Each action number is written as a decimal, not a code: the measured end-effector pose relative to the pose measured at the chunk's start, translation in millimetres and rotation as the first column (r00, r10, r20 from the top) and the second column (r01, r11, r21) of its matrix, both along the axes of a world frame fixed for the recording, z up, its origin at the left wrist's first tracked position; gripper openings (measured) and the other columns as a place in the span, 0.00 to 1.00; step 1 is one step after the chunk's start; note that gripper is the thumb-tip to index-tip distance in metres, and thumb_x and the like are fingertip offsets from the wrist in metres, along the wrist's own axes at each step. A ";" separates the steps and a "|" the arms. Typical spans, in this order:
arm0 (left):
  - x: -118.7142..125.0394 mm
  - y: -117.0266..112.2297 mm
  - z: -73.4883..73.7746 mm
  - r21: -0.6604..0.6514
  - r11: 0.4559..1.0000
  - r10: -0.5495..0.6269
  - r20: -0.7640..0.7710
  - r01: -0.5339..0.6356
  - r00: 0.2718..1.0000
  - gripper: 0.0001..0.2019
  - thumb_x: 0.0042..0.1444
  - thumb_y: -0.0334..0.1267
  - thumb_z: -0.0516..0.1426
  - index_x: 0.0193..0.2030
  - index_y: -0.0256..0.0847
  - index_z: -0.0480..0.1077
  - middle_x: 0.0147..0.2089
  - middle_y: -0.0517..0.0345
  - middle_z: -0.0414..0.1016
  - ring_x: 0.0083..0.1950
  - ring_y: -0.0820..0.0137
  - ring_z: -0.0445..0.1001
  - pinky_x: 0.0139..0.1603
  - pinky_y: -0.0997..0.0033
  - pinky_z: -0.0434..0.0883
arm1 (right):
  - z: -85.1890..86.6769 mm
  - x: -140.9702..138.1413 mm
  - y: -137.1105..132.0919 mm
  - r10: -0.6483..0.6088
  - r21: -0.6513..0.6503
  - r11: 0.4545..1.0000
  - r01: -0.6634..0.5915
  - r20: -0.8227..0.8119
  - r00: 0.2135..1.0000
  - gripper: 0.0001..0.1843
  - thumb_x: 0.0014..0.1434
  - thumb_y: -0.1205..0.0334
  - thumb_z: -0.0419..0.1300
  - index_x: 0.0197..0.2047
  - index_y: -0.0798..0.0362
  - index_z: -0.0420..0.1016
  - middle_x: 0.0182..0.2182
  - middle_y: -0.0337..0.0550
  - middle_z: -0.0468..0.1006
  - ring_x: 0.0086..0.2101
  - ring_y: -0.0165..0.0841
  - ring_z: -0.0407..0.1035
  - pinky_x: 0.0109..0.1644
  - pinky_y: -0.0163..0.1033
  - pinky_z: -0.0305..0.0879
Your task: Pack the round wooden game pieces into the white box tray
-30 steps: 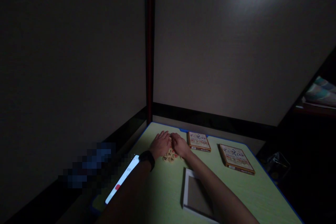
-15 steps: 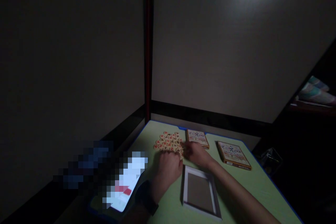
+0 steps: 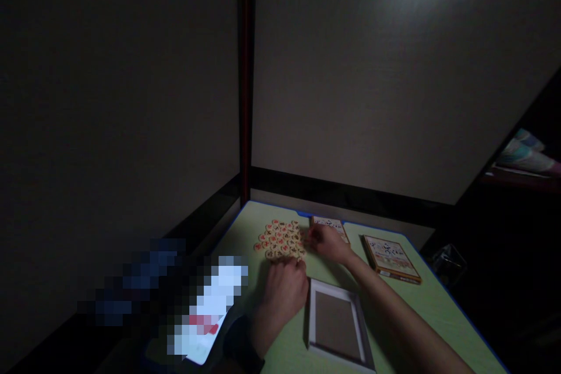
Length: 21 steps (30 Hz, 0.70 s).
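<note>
Round Chinese chess pieces with red and dark characters lie close together in a patch on the light green table. My left hand, a dark band on its wrist, rests at the near edge of the patch with its fingers curled down beside the closest pieces. From the right side reaches my right hand, fingers drawn together at the patch's right edge. Whether either hand pinches a piece is hidden by the fingers. Below the hands, an open shallow box tray with a white rim shows its bare brown inside.
A flat printed box lies behind my right hand, partly covered by it. Another printed box lies farther right. A lit phone, partly blurred out, is at the left table edge. Walls rise behind the table.
My left hand has drawn slightly back toward me, uncovering pieces at the near edge. The right hand has shifted a little up and away at the patch's right side.
</note>
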State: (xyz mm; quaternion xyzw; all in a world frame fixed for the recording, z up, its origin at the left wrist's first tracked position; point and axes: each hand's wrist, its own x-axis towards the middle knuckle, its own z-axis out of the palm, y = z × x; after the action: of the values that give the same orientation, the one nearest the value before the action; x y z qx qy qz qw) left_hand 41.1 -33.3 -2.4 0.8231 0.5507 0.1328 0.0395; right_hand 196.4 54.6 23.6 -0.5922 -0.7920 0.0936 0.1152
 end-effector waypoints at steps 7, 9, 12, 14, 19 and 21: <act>25.5 10.9 15.0 0.032 0.998 -0.062 -0.022 0.062 0.998 0.14 0.62 0.33 0.48 0.43 0.35 0.74 0.37 0.45 0.79 0.40 0.58 0.79 0.41 0.60 0.73 | 19.2 -13.7 37.9 0.090 -0.041 0.996 -0.083 0.214 0.973 0.13 0.52 0.74 0.57 0.37 0.55 0.81 0.36 0.49 0.83 0.37 0.36 0.75 0.36 0.32 0.60; 19.3 17.6 15.6 0.029 1.000 -0.006 -0.022 0.006 1.000 0.14 0.62 0.33 0.47 0.42 0.35 0.74 0.37 0.44 0.80 0.39 0.59 0.79 0.39 0.63 0.73 | 14.6 -19.8 42.1 0.123 -0.075 0.991 -0.107 0.261 0.958 0.11 0.54 0.71 0.58 0.37 0.55 0.81 0.36 0.50 0.83 0.37 0.37 0.76 0.36 0.33 0.60; 7.6 22.6 11.9 0.027 0.999 0.047 -0.019 -0.046 0.999 0.14 0.62 0.34 0.47 0.42 0.36 0.74 0.37 0.45 0.80 0.38 0.58 0.80 0.38 0.63 0.73 | 8.3 -27.7 45.7 0.143 -0.102 0.988 -0.118 0.302 0.942 0.12 0.56 0.69 0.56 0.39 0.55 0.81 0.39 0.53 0.83 0.39 0.39 0.76 0.36 0.34 0.61; 3.0 22.5 9.2 0.027 0.998 0.051 -0.022 -0.051 0.998 0.15 0.63 0.34 0.47 0.42 0.36 0.75 0.37 0.44 0.80 0.38 0.58 0.80 0.37 0.63 0.73 | 6.4 -31.7 47.3 0.151 -0.117 0.986 -0.119 0.317 0.936 0.13 0.56 0.69 0.57 0.41 0.56 0.81 0.40 0.55 0.82 0.40 0.41 0.76 0.37 0.35 0.61; 2.5 20.5 6.5 0.001 0.999 0.047 -0.047 -0.047 0.998 0.14 0.62 0.33 0.48 0.42 0.35 0.75 0.37 0.43 0.80 0.39 0.59 0.79 0.38 0.65 0.72 | 9.5 -32.4 48.6 0.182 -0.132 0.980 -0.148 0.304 0.935 0.12 0.54 0.71 0.58 0.38 0.54 0.82 0.37 0.51 0.83 0.37 0.38 0.76 0.35 0.33 0.61; 2.9 21.0 6.3 0.004 0.999 0.044 -0.049 -0.044 0.998 0.14 0.61 0.33 0.48 0.41 0.35 0.75 0.36 0.43 0.80 0.39 0.59 0.80 0.38 0.64 0.72 | 13.1 -27.2 49.1 0.203 -0.123 0.977 -0.175 0.274 0.940 0.12 0.54 0.71 0.58 0.37 0.52 0.82 0.35 0.47 0.83 0.35 0.36 0.76 0.36 0.32 0.61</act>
State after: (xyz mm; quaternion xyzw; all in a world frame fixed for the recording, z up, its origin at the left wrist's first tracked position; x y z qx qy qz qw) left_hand 44.0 -12.3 3.9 0.8139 0.5693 0.1141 0.0220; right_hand 169.2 103.7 36.6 -0.5254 -0.8481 0.0561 -0.0384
